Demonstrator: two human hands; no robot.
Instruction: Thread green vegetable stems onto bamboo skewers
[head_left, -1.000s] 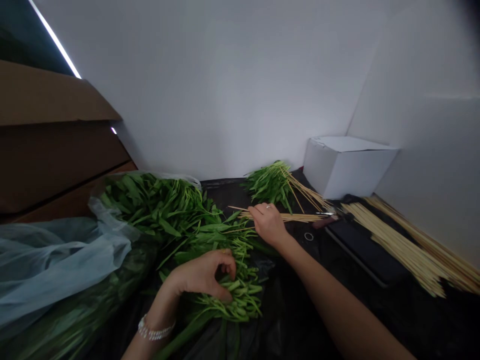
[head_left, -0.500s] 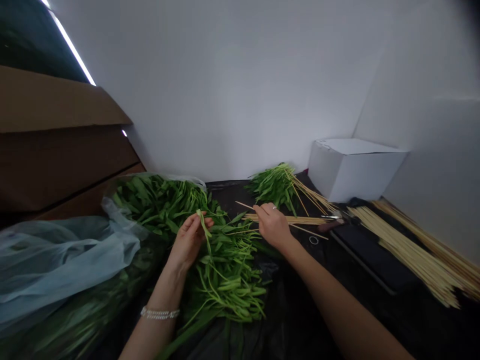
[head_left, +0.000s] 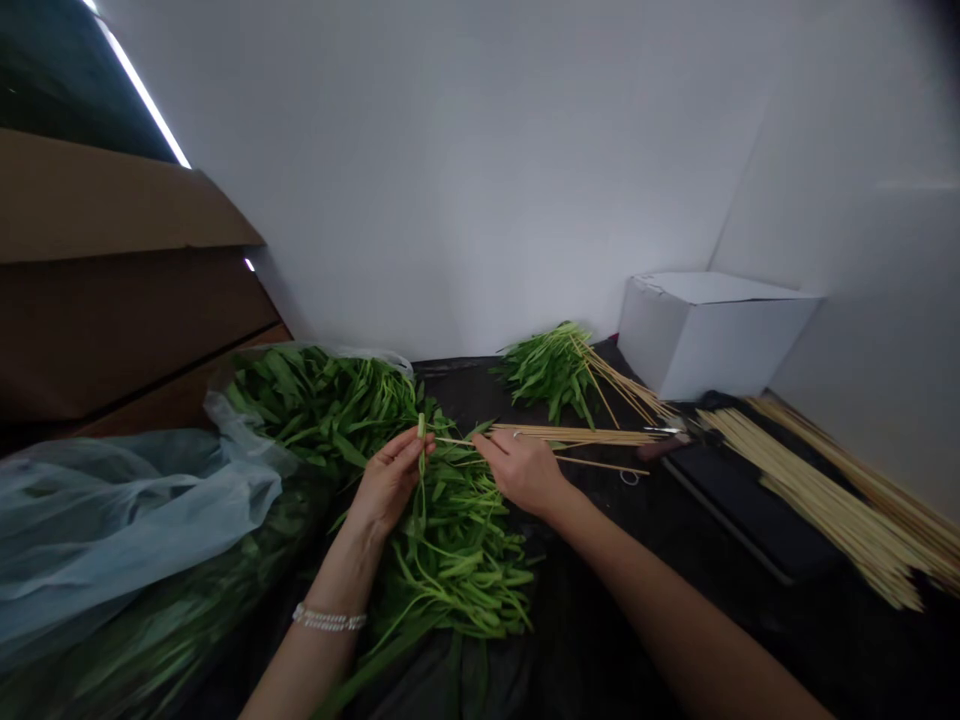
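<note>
Between the fingertips of my left hand (head_left: pixel 391 478) is a pale green leafy stem (head_left: pixel 421 428), its upper end standing above the fingers. My right hand (head_left: pixel 521 468) is closed around a thin bamboo skewer (head_left: pixel 454 441), whose tip reaches the stem at my left fingers. Whether the tip has gone into the stem I cannot tell. Under both hands spreads a pile of long-stemmed leafy greens (head_left: pixel 469 585). Just beyond my right hand, loose skewers (head_left: pixel 600 436) lie on the black sheet. Farther back rests a bunch of greens on skewers (head_left: pixel 551 365).
At left, a clear plastic bag (head_left: pixel 142 510) holds more greens, beside a cardboard box (head_left: pixel 120 320). To the right are a dark flat case (head_left: pixel 750 510), a large bundle of skewers (head_left: pixel 825 510), a cutting tool with a brown handle (head_left: pixel 664 446) and a white box (head_left: pixel 720 340).
My right hand has moved left with the skewer, bringing its tip to the stem. My left hand has shifted slightly right, and the stem now stands more upright in its fingers.
</note>
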